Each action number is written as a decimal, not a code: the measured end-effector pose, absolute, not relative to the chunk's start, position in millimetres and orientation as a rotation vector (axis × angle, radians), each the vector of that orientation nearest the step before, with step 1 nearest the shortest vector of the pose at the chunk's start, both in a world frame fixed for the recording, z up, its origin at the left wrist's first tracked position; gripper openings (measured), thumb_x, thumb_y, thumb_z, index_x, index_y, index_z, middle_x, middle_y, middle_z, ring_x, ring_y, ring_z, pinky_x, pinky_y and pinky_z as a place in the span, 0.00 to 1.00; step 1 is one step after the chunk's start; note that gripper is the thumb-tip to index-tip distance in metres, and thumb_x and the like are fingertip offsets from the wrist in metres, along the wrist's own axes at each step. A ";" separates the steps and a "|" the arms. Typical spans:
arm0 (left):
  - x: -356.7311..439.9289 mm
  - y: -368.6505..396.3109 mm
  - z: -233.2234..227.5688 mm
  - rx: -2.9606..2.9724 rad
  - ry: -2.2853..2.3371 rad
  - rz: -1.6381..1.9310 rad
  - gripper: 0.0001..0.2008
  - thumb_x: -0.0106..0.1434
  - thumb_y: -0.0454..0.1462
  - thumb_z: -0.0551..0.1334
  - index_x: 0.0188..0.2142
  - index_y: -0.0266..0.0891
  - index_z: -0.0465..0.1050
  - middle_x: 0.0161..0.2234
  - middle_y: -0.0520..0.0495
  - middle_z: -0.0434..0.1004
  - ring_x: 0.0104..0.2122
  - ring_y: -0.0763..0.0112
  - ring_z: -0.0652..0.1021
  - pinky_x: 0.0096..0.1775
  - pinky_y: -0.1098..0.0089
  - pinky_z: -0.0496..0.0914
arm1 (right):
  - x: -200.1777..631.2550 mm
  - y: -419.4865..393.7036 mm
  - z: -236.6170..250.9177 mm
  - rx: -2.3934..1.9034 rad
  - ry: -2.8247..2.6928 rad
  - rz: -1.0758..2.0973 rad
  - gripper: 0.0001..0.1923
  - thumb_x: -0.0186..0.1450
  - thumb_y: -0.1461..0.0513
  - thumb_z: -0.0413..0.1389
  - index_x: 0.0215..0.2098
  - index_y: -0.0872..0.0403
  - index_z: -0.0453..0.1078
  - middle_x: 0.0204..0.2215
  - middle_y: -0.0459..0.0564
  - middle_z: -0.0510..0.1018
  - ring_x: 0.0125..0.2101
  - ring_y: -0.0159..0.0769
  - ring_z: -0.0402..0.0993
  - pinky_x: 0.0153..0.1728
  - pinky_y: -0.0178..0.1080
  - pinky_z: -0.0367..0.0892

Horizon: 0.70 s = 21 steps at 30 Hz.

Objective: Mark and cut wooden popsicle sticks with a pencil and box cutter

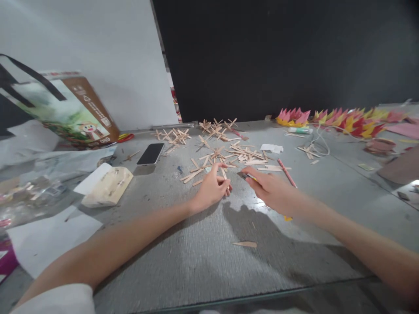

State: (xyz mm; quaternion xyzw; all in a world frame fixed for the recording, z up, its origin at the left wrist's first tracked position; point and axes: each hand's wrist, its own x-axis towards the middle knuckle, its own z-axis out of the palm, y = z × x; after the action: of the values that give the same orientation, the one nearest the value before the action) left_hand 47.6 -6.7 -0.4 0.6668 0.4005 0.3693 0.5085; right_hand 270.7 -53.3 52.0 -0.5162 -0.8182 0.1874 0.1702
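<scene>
My left hand (214, 187) is closed around a wooden craft stick (224, 173), which stands up between thumb and fingers. To its right, my right hand (266, 187) grips a utility knife (244, 175) whose blade end points left toward the stick; the yellow end of the handle shows below the palm. The two hands are a short gap apart above the grey table (196, 261). Just beyond them lies a loose pile of craft sticks (245, 153). A cut, pointed piece of wood (245, 244) rests on the table nearer to me.
Crossed-stick bundles (176, 136) lie at the back. A phone (151, 154), a tissue pack (108, 186) and a shopping bag (75, 113) are on the left. A pink pencil (286, 172), a glue stick (300, 130) and paper flowers (293, 117) are on the right.
</scene>
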 end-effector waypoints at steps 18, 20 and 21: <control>44.3 -14.6 1.5 1.512 0.650 0.877 0.33 0.70 0.44 0.69 0.67 0.42 0.57 0.29 0.51 0.82 0.24 0.71 0.80 0.29 0.73 0.71 | 284.9 -35.3 29.6 -1.186 -2.704 -0.231 0.20 0.84 0.54 0.42 0.57 0.54 0.72 0.33 0.50 0.80 0.28 0.37 0.73 0.29 0.41 0.45; 44.0 -14.3 1.1 1.521 0.665 0.863 0.33 0.70 0.43 0.69 0.67 0.43 0.57 0.30 0.51 0.82 0.24 0.71 0.80 0.27 0.74 0.69 | 285.2 -35.2 29.6 -1.136 -2.695 -0.238 0.20 0.83 0.54 0.44 0.62 0.53 0.72 0.33 0.49 0.81 0.29 0.37 0.75 0.30 0.41 0.47; 43.8 -14.2 1.0 1.525 0.668 0.858 0.33 0.70 0.43 0.69 0.67 0.43 0.57 0.30 0.51 0.82 0.24 0.71 0.80 0.27 0.74 0.69 | 285.5 -35.2 29.5 -1.112 -2.690 -0.243 0.20 0.83 0.54 0.45 0.63 0.52 0.72 0.33 0.49 0.81 0.30 0.37 0.75 0.30 0.41 0.48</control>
State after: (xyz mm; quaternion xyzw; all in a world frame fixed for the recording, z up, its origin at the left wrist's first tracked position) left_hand 43.8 -14.2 1.0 0.6558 0.2872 0.3691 0.5926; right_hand 285.5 -35.2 29.5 -0.3785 -0.9153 -0.0826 0.1099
